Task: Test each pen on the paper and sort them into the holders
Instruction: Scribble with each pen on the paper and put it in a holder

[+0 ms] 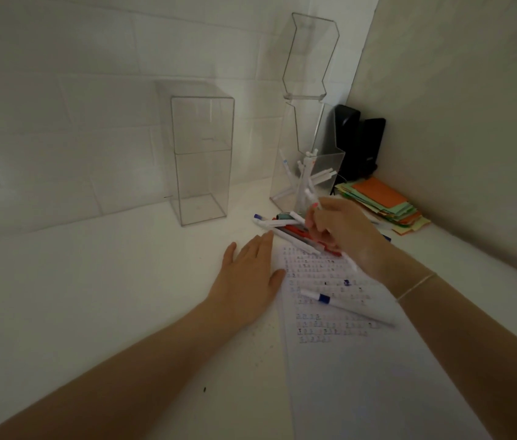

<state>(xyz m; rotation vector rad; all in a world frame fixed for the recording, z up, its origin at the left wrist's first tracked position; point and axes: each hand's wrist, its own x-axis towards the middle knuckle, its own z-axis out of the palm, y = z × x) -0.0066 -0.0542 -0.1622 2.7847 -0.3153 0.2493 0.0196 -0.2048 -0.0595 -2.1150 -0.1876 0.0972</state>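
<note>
A white sheet of paper (361, 360) covered with small scribble marks lies on the white table. My left hand (250, 277) rests flat on the paper's left edge, fingers straight. My right hand (339, 230) grips a white pen (312, 200) with a pink band, its end pointing up, above a pile of loose pens (285, 231). A white pen with a blue band (342, 306) lies across the paper. A tall clear holder (201, 160) stands empty at centre. A second clear holder (308, 182) behind the pile holds several white pens.
A stack of coloured paper notes (384, 204) lies at the right by the wall. Two black objects (358, 144) stand in the corner. A tall clear acrylic piece (311, 55) rises above the right holder. Walls close the table at the back and right.
</note>
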